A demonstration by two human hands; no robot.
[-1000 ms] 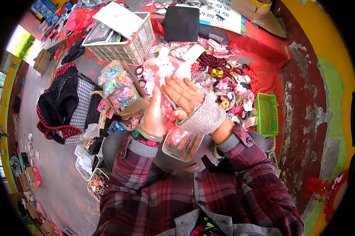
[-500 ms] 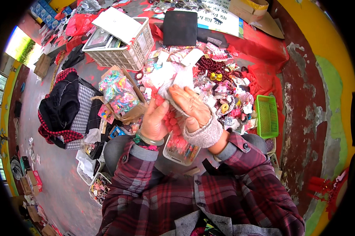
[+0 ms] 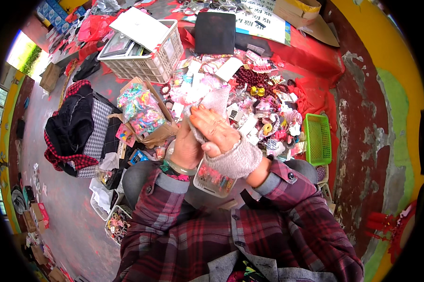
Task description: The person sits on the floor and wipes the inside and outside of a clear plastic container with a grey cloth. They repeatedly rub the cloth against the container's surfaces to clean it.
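Note:
My right hand (image 3: 215,131) lies flat, fingers stretched out together, over a fuzzy greyish-pink cloth (image 3: 216,99) and against my left hand (image 3: 187,149). The cloth sticks out beyond the fingertips. A fuzzy band (image 3: 236,157) of similar colour wraps my right wrist. My left palm faces inward beneath the right one, its fingers mostly hidden; a pale bangle (image 3: 181,169) circles that wrist. Whatever lies between the palms does not show. Just below the hands stands a clear plastic basket (image 3: 215,189) holding small colourful items.
Ahead spreads a heap of packaged trinkets and dark red beads (image 3: 249,81). To the left sit an open carton of colourful packets (image 3: 143,110) and a bag with black clothing (image 3: 75,127). A white crate (image 3: 167,61) stands beyond; a green basket (image 3: 318,138) is at right.
My right hand has slid leftward and a little nearer over the left. The pinkish-red beaded things that showed between the hands are now out of sight.

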